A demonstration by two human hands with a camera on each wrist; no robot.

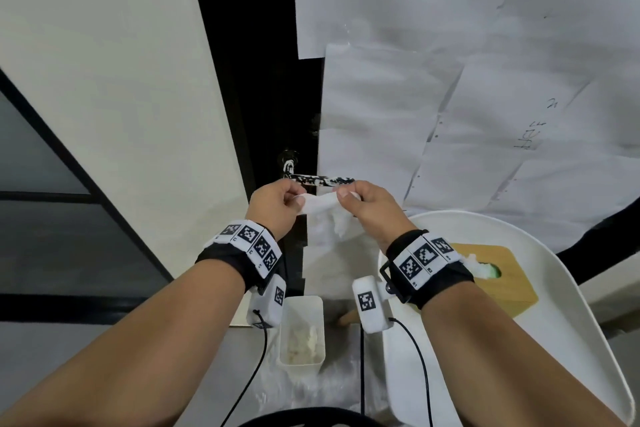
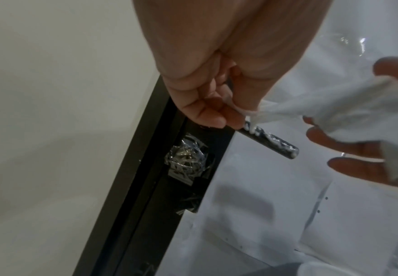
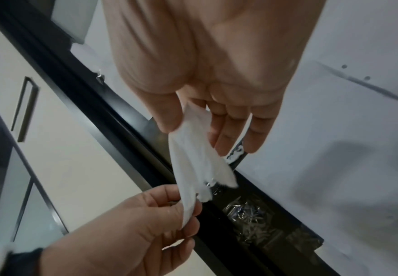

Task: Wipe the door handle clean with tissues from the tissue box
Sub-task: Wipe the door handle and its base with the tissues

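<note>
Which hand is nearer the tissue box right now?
Right. The right hand pinches the tissue up-left of the tissue box, which sits by its wrist; the left hand pinches the tissue's far end, further left.

Faint handwriting on a paper sheet [image 1: 540, 121] taped to the door, roughly "Her", otherwise illegible, wristband markers [image 1: 254, 246] carry only square codes
</note>
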